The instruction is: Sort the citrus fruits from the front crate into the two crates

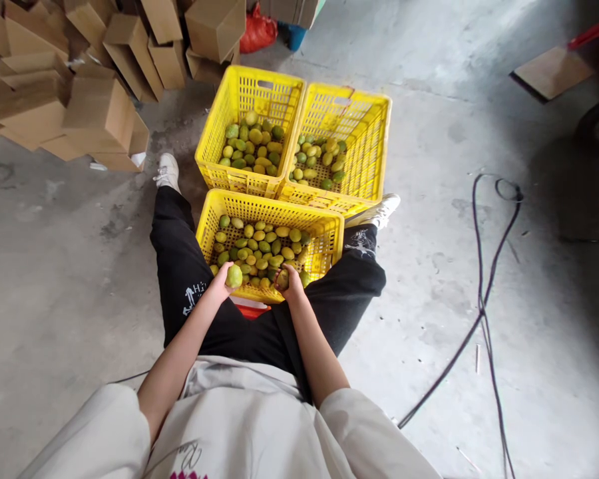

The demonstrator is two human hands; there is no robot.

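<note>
I sit with my legs spread around a yellow plastic crate (329, 241) holding several green-yellow fruits (265, 245). My left hand (221, 282) holds one green fruit (234, 275) at the crate's near edge. My right hand (291, 282) grips another fruit (282, 279) just beside it, over the same edge. Two more yellow crates stand beyond: the far left crate (214, 126) and the far right crate (374, 146), each with several fruits in the bottom.
A heap of cardboard boxes (80, 80) fills the upper left. A black cable (484, 293) trails over the concrete floor on the right. A flat cardboard sheet (552, 72) and a red bag (257, 30) lie farther off.
</note>
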